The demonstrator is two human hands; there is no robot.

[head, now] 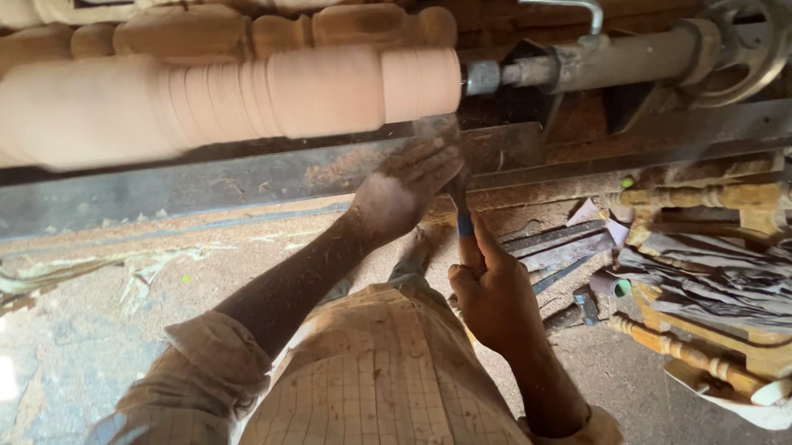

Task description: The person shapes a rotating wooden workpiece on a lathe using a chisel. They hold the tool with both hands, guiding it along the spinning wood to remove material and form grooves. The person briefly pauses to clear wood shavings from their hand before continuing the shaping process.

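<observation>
Checked shirt with rolled sleeves fills the lower centre of the frame, nearest the camera. Right hand, centre right, is closed around the handle of a turning chisel marked with a blue band. Left hand, just above it, is clamped over the tool's forward end against the long metal rest rail; the cutting tip is hidden under the fingers. Workpiece, a pale turned wooden spindle, runs across the upper left, blurred as if spinning, its right end held by the tailstock centre. Finished spindles lie behind it, and loose chisels sit on the dusty bench at centre right.

Assessment: fingers lie very near the rotating wood; a slip off the rail could bring them into contact. A tip presented too steeply could dig in and jerk the tool. Rolled sleeves reduce snagging risk, though dust obscures the cut.
</observation>
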